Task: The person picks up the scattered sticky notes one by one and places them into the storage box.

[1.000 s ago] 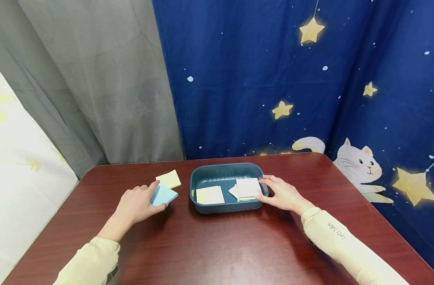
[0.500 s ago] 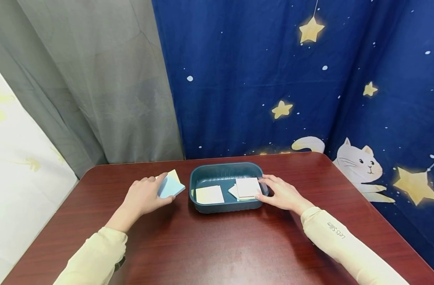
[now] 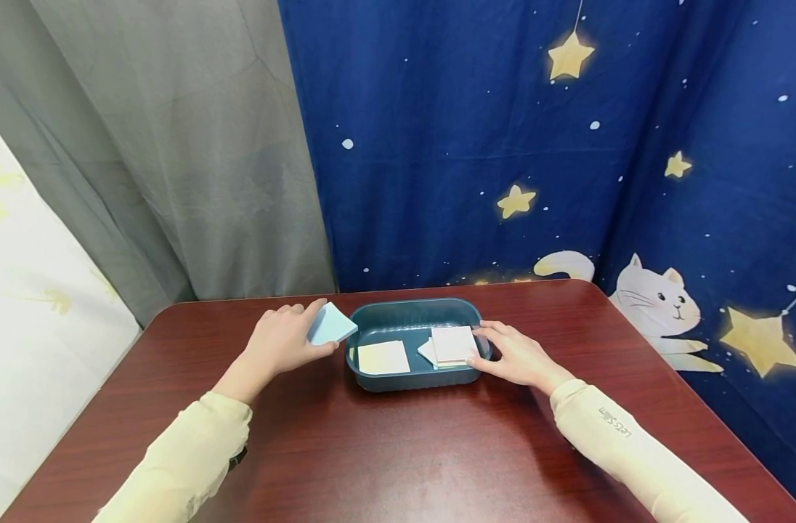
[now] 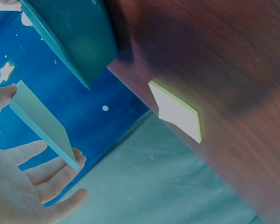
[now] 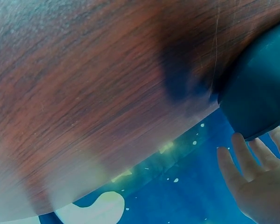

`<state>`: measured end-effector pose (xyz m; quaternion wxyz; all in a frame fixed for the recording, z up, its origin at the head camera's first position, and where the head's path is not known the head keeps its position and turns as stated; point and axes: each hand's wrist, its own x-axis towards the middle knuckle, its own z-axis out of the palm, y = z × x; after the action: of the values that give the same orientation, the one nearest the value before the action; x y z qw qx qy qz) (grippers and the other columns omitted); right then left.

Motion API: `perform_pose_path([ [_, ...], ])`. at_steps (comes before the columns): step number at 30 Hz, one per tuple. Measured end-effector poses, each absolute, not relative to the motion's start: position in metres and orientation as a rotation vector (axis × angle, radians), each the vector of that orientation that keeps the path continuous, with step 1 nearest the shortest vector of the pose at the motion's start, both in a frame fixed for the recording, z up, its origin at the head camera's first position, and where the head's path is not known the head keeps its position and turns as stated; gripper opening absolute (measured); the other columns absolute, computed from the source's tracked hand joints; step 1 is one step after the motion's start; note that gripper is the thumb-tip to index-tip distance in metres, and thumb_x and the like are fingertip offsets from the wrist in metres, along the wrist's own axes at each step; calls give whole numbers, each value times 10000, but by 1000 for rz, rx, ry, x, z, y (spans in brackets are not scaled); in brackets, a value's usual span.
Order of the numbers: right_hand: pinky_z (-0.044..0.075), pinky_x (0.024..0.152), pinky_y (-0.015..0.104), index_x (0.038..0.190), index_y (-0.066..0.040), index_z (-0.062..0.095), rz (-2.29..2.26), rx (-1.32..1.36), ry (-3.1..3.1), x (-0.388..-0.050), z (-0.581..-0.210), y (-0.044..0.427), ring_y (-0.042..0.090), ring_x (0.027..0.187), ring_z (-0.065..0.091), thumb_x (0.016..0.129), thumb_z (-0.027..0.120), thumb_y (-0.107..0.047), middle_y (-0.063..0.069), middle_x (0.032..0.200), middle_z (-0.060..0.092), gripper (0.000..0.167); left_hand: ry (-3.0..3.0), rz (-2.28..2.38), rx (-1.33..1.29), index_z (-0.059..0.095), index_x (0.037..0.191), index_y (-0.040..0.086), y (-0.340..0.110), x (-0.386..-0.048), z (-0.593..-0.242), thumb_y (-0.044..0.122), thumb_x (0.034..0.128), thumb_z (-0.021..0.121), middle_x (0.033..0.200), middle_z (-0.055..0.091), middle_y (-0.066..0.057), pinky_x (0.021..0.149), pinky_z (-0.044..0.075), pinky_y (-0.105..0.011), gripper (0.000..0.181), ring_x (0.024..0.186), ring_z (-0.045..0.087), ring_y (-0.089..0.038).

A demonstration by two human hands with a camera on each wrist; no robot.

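Observation:
My left hand [image 3: 283, 339] pinches a light blue sticky note pad [image 3: 331, 325] between thumb and fingers, tilted above the table beside the left end of a dark teal plastic bin [image 3: 404, 383]. In the left wrist view the blue pad [image 4: 44, 123] spans from thumb to fingertips. My right hand [image 3: 518, 354] rests on the bin's right end, its fairly straight fingers [image 5: 245, 156] reaching over the rim. Inside the bin lie a pale yellow pad [image 3: 383, 358] at left and a small stack of whitish pads [image 3: 454, 344] at right.
A yellow sticky note pad [image 4: 177, 112] lies on the brown wooden table [image 3: 398, 450], left of the bin; my left hand hides it in the head view. Grey [image 3: 176, 145] and blue starry curtains [image 3: 437, 145] hang behind the table's far edge.
My left hand has carried the blue pad rightward and slightly away from me, up to the bin's left rim, covering the yellow pad on the table. My right hand stays on the bin.

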<state>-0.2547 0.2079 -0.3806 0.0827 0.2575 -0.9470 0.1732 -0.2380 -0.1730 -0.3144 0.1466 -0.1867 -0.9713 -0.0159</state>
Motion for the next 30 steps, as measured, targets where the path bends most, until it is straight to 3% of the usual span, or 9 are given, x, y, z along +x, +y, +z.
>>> perform_pose_path([
  [30,379,836,488,1217,-111,538,542,753,-2858,-251,-377,209,253,1155,400,764,548,-576,80,1293,427,650,-2853,-5,-716,450,1281,126,-121,-257,-314,558,714,566,927,571,-97,677,396,-400,721,813,529,-234],
])
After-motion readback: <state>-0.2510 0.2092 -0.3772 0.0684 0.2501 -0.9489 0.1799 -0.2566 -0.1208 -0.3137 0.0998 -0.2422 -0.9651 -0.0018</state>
